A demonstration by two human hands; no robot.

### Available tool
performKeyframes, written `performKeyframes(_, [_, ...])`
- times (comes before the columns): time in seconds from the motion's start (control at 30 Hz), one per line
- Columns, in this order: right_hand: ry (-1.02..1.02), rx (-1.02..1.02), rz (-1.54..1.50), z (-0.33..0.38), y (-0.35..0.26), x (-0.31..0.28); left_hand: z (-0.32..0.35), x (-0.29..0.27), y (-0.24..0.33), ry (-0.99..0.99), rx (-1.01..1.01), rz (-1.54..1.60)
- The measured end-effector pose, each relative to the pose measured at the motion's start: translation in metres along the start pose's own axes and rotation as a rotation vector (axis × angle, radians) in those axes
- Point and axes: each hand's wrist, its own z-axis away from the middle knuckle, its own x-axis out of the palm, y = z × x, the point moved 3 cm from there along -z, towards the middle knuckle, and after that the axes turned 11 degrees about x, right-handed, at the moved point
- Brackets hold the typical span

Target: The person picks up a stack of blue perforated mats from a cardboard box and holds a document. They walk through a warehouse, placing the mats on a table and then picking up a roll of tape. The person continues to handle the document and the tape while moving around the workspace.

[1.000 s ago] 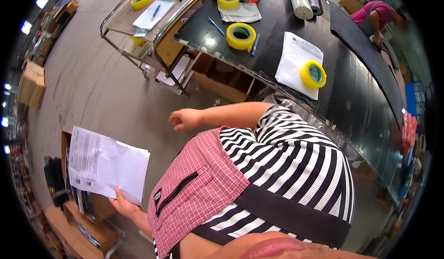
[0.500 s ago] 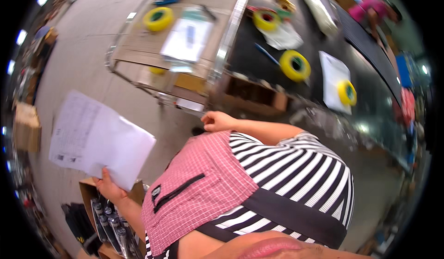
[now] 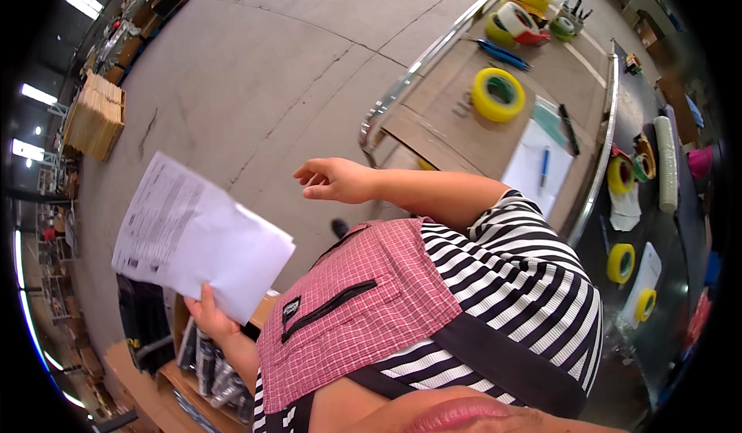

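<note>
Printed white paper sheets point(image 3: 205, 236) are gripped at their lower edge by my left hand point(image 3: 212, 315), thumb resting on the front. They hang out at the left, fanned slightly, with print on the left part. My right hand point(image 3: 338, 180) is held out in front of my body, fingers loosely bent and apart, with nothing in it. To its right stands a cart point(image 3: 421, 124) with a cardboard-covered top, carrying a yellow tape roll point(image 3: 498, 94), white papers point(image 3: 533, 158) with a blue pen point(image 3: 545, 166), and a black pen point(image 3: 569, 129).
More tape rolls point(image 3: 518, 22) and a blue cutter-like tool point(image 3: 504, 54) lie at the cart's far end. A dark table point(image 3: 595, 278) holds tape rolls and a wrapped roll point(image 3: 665, 164). Below my left hand is an open carton point(image 3: 174, 375) of metal parts. Stacked cardboard point(image 3: 97, 116) stands far left.
My view has turned left, so the cart and table now appear further right. The right hand has risen away from the cart's edge, its fingers spreading. The left hand still holds the sheets.
</note>
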Motion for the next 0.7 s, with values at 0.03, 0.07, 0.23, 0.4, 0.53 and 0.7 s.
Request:
performKeyframes(0.03, [0.033,0.005,-0.037,-0.027,0.002,-0.005,-0.041,0.006,-0.015,-0.075,-0.001,-0.005])
performKeyframes(0.07, [0.072,0.007,-0.092,-0.047,0.012,-0.009,-0.072,0.024,-0.029,-0.123,-0.021,0.044])
performKeyframes(0.23, [0.225,0.017,-0.703,-0.099,0.023,-0.048,-0.205,0.16,-0.056,-0.424,-0.041,-0.032])
performKeyframes(0.4, [0.413,0.03,-1.088,-0.105,0.013,-0.123,-0.302,0.281,-0.114,-0.831,-0.029,0.059])
performKeyframes(0.53, [0.443,-0.068,-1.264,-0.108,0.018,-0.17,-0.332,0.353,-0.153,-1.138,-0.088,0.608])
performKeyframes(0.7, [0.275,-0.358,-1.119,-0.156,0.011,-0.246,-0.38,0.425,-0.166,-1.208,-0.054,0.591])
